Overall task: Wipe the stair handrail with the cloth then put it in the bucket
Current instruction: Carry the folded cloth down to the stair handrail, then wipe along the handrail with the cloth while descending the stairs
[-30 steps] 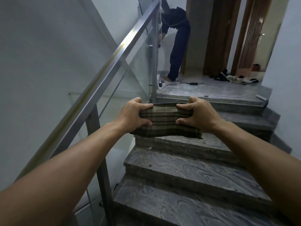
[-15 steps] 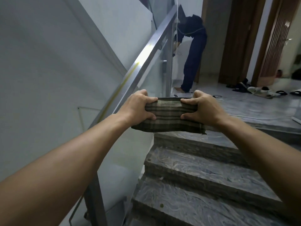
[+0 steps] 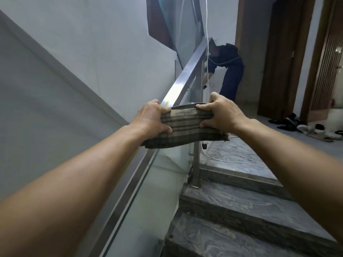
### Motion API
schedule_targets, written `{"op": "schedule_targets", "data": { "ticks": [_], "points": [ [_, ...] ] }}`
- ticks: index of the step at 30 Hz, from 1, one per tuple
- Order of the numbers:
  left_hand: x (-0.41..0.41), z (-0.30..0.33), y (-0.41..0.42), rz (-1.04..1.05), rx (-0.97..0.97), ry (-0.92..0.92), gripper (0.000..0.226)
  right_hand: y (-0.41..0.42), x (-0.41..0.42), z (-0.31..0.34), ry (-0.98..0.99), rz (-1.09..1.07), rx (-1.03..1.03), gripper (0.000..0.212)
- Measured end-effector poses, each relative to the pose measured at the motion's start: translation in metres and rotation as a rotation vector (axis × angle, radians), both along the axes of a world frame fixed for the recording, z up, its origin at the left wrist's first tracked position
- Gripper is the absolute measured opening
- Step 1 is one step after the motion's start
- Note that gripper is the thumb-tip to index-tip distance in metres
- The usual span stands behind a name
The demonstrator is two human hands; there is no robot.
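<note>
A folded brown plaid cloth is stretched between both hands. My left hand grips its left end and my right hand grips its right end. The cloth lies across the steel handrail, which slopes up from lower left to the landing; whether it presses on the rail I cannot tell. The rail runs on below my left forearm. No bucket is in view.
A glass panel hangs under the rail, held by a steel post. Grey marble steps rise to a landing with white cables and scattered shoes. A person in dark clothes bends over there.
I have moved up the stairs and to the left. Both hands have carried the cloth from over the steps to across the handrail.
</note>
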State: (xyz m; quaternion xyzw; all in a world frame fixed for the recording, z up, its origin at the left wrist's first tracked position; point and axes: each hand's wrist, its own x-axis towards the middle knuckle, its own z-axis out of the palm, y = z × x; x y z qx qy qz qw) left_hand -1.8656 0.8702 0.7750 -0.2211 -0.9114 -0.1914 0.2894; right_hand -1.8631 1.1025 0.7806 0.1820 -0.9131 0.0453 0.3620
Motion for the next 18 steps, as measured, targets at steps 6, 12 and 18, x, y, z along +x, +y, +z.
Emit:
{"op": "schedule_targets", "data": {
  "ticks": [6, 12, 18],
  "points": [
    [-0.083, 0.048, 0.025, 0.117, 0.047, -0.037, 0.075, 0.02, -0.104, 0.07, -0.034, 0.025, 0.089, 0.063],
    [-0.152, 0.093, 0.05, 0.234, 0.065, -0.073, 0.069, 0.027, -0.21, 0.132, -0.071, 0.046, 0.18, 0.055],
    [-0.194, 0.103, 0.067, 0.345, 0.053, -0.142, 0.043, 0.021, -0.273, 0.165, 0.011, 0.001, 0.416, 0.049]
  ]
}}
